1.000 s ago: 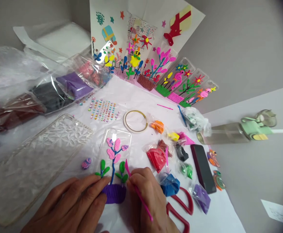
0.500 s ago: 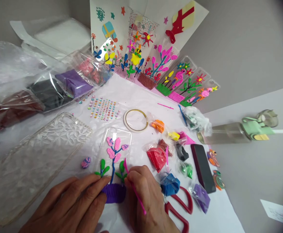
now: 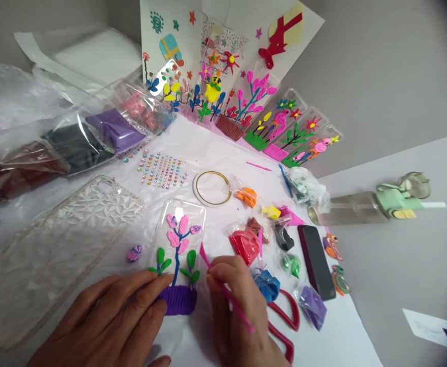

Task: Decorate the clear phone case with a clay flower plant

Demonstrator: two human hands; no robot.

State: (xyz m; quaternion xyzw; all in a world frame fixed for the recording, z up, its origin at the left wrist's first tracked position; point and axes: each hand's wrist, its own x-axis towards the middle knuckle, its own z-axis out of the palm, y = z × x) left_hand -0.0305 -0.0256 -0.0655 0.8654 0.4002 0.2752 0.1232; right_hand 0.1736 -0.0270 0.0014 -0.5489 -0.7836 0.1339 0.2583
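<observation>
A clear phone case (image 3: 202,219) lies on the white sheet, decorated with clay: a purple pot (image 3: 178,300), a blue stem with pink leaves (image 3: 183,224), and green leaves (image 3: 191,259) on both sides. My left hand (image 3: 112,311) rests flat, fingers stretched out, with its fingertips on the case's lower left by the pot. Pinched in my right hand (image 3: 239,306) is a thin pink clay modelling tool (image 3: 229,293). Its flat tip is just right of the case, apart from the green leaves. A marbled pink and purple clay lump (image 3: 134,253) sits left of the case.
Bagged clay lumps, including red (image 3: 244,247) and blue (image 3: 266,285), lie to the right with red-handled scissors (image 3: 290,311) and a black phone (image 3: 316,261). A roll of tape (image 3: 196,191) and gem stickers (image 3: 162,171) are behind. Decorated cases (image 3: 229,127) stand at the back; a textured clear case (image 3: 66,250) lies left.
My right hand has moved right, lifting the pink tool's tip away from the right-hand green leaves. My left hand stays on the case. The view has shifted slightly.
</observation>
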